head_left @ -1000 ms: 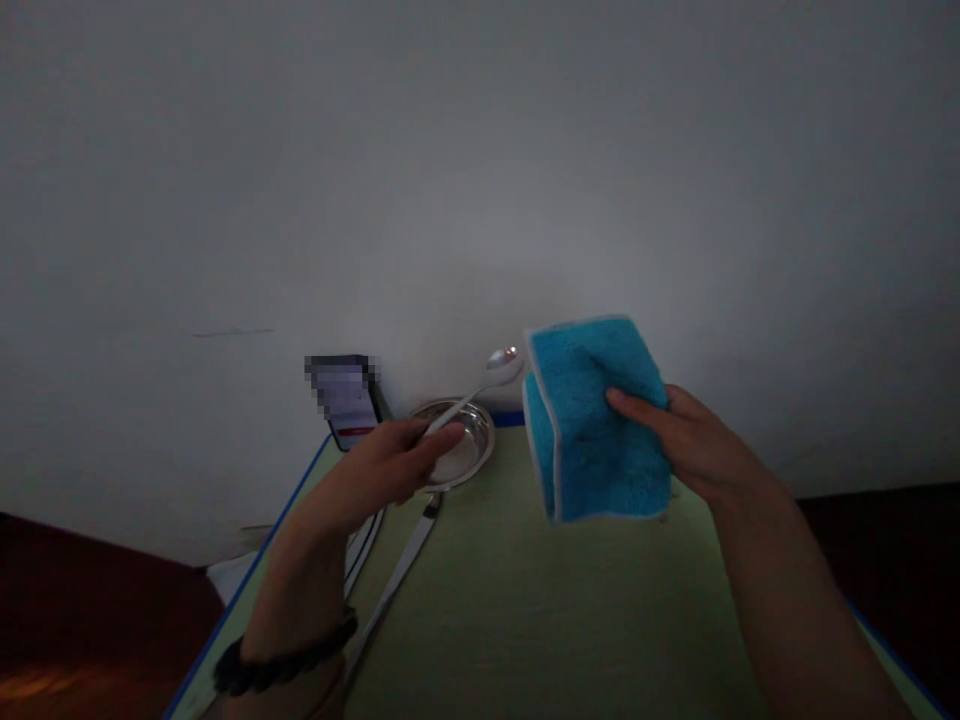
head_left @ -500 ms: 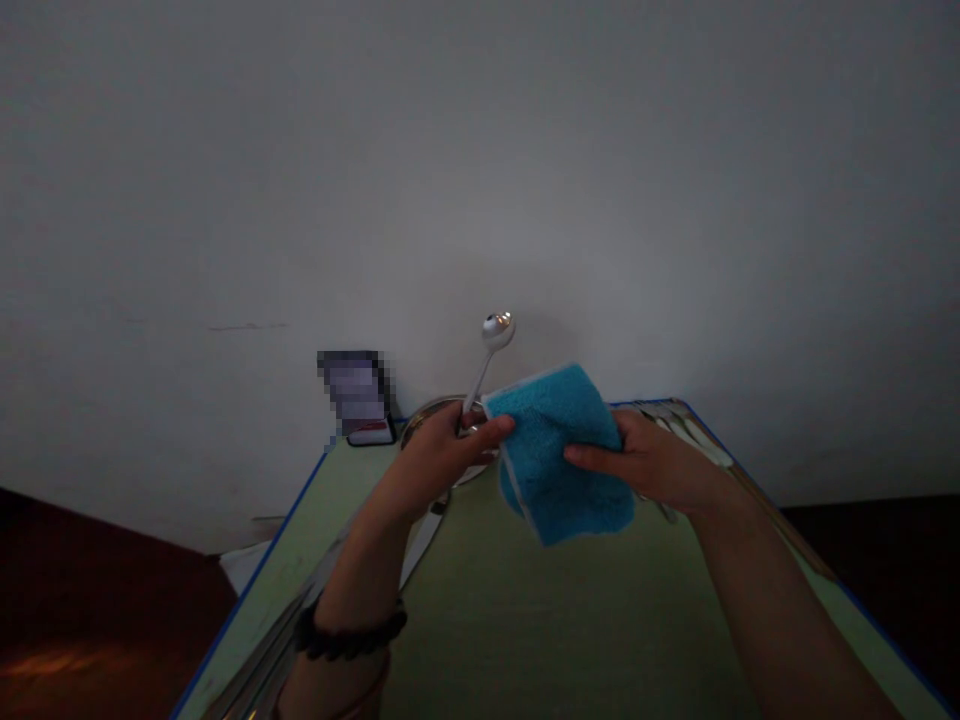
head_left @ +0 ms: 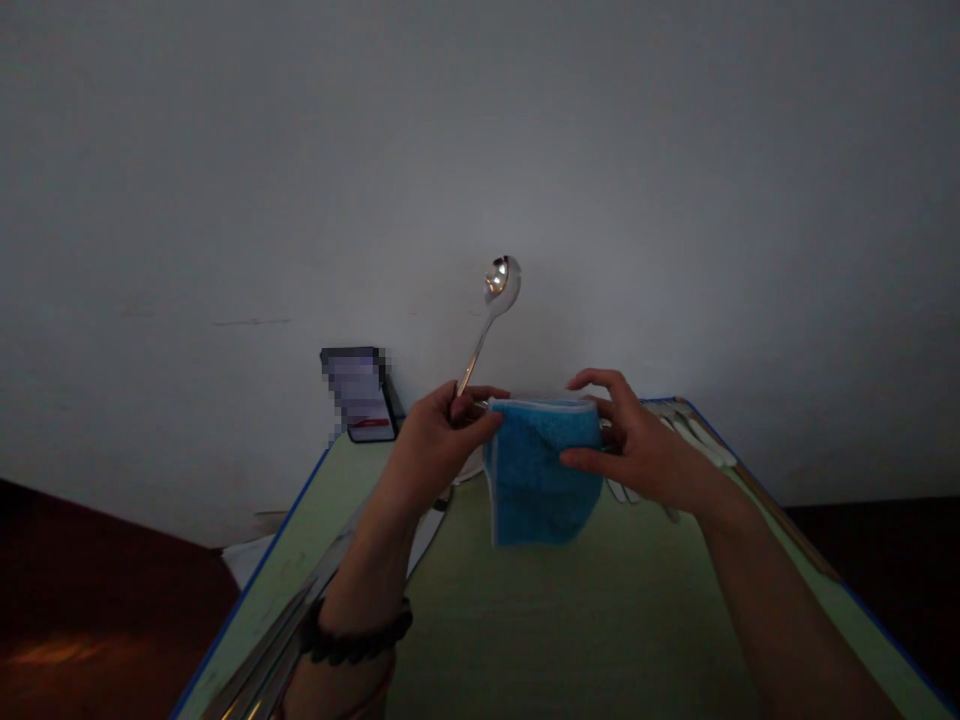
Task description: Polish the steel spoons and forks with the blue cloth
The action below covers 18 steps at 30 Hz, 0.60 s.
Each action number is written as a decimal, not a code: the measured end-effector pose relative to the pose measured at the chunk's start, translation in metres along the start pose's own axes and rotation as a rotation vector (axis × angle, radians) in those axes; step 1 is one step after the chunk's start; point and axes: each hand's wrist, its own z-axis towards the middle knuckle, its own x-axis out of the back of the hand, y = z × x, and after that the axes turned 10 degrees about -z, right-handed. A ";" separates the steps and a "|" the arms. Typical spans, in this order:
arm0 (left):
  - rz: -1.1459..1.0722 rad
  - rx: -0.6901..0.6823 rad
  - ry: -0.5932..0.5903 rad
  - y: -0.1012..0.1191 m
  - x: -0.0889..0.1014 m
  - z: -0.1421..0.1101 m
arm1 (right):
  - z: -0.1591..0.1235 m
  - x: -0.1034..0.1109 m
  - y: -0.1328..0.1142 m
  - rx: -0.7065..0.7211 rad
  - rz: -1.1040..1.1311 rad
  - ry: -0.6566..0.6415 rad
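A shiny metal spoon stands tilted up, bowl at the top, its handle in the closed fingers of my left hand. That same hand pinches the upper left corner of a blue cloth with a pale hem, which hangs down over the table. My right hand is at the cloth's right edge, fingers spread and curved, index finger lifted, thumb in front of the cloth. Part of a round metal plate shows behind the left hand and cloth.
A phone leans on the wall at the green table's back left. Several knives lie along the left side, one knife near my left wrist. Forks and other white-looking cutlery lie at the right.
The spoon has risen and shows more of its handle. My right hand's fingers have spread and loosened from the cloth, which now hangs straighter from the left hand.
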 end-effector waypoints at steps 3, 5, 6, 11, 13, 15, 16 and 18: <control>0.038 -0.019 -0.006 0.000 0.002 -0.001 | -0.002 0.005 0.001 -0.017 0.021 -0.070; 0.052 -0.030 -0.020 0.001 0.002 -0.001 | -0.002 0.009 0.001 -0.029 -0.061 -0.111; 0.058 -0.037 -0.022 0.001 0.002 -0.001 | -0.003 0.010 0.000 -0.025 -0.135 -0.112; 0.024 -0.097 -0.071 0.002 -0.003 -0.004 | -0.003 0.009 -0.011 0.030 -0.563 0.165; 0.004 -0.136 -0.075 0.002 -0.005 -0.006 | -0.002 0.006 -0.014 0.021 -0.615 0.301; -0.020 -0.141 -0.082 0.003 -0.006 -0.006 | -0.001 0.002 -0.015 -0.003 -0.567 0.414; -0.033 -0.125 -0.092 0.003 -0.007 -0.006 | 0.000 0.000 -0.014 -0.020 -0.515 0.453; -0.067 -0.072 -0.128 0.002 -0.006 -0.006 | 0.001 -0.003 -0.014 -0.057 -0.388 0.489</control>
